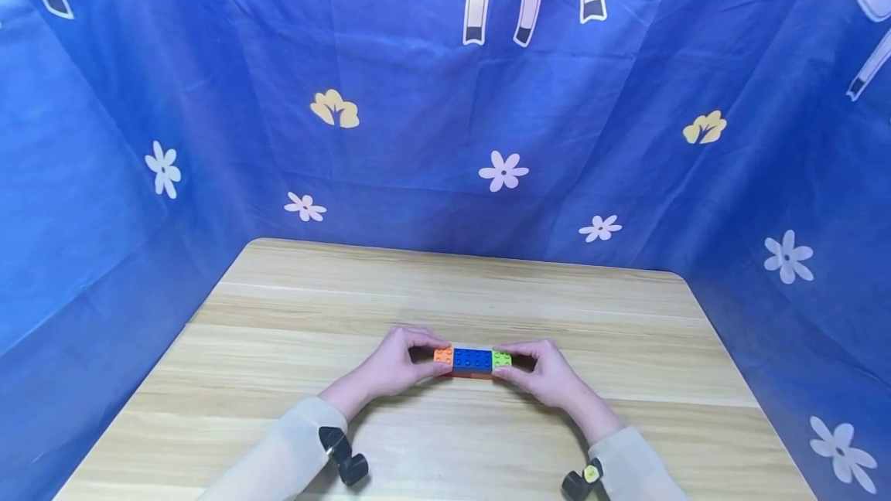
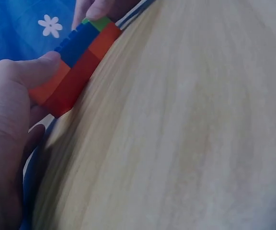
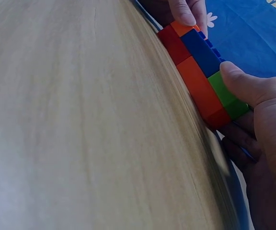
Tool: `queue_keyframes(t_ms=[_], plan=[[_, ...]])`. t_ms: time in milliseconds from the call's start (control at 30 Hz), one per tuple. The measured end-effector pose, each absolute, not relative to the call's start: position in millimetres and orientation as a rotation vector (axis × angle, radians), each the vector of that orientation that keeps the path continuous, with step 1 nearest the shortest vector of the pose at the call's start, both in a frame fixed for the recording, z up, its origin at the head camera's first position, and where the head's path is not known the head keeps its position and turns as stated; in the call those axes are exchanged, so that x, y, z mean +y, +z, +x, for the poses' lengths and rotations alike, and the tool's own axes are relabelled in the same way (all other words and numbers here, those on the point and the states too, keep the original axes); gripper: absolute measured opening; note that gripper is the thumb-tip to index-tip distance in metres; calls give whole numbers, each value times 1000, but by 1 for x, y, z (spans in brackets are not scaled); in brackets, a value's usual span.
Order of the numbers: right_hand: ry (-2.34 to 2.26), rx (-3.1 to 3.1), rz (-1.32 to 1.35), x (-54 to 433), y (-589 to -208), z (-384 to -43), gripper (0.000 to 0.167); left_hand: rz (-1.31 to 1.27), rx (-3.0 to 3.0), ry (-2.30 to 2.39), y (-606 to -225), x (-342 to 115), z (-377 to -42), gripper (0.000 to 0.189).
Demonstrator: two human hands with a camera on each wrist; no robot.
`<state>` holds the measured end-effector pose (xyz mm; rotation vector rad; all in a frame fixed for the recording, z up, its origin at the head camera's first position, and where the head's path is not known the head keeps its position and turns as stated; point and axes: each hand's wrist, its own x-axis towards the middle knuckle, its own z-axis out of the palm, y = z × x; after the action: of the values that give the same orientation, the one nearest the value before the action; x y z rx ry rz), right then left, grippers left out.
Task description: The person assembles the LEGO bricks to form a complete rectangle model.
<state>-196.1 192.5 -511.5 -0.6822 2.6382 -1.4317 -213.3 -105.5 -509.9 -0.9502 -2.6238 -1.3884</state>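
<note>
A two-layer block of toy building bricks lies near the middle of the table. Its top row has an orange brick (image 1: 443, 356) at the left, a longer blue brick (image 1: 473, 359) in the middle and a green brick (image 1: 502, 359) at the right. Below them are a red brick (image 2: 79, 76) and an orange-red brick (image 3: 200, 88). My left hand (image 1: 391, 364) pinches the orange brick end between thumb and fingers. At the opposite end my right hand (image 1: 551, 379) holds the green brick the same way. The far side of the block is hidden in both wrist views.
The bricks are on a pale wood-grain table (image 1: 313, 292) with rounded back corners. A blue curtain (image 1: 418, 138) with flowers and animal figures surrounds it at the back and both sides. Small black devices (image 1: 343, 456) are strapped to both sleeved wrists.
</note>
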Motion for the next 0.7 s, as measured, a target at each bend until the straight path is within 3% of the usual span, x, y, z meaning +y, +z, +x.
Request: queue_keyframes(t_ms=[267, 700], plan=[[-1467, 2606, -679, 188, -501, -189, 36, -931, -2647, -1381, -510, -105, -212, 35], [-1364, 2631, -748, 199, -516, -198, 41, -923, -2666, -1308, -512, -106, -211, 40]])
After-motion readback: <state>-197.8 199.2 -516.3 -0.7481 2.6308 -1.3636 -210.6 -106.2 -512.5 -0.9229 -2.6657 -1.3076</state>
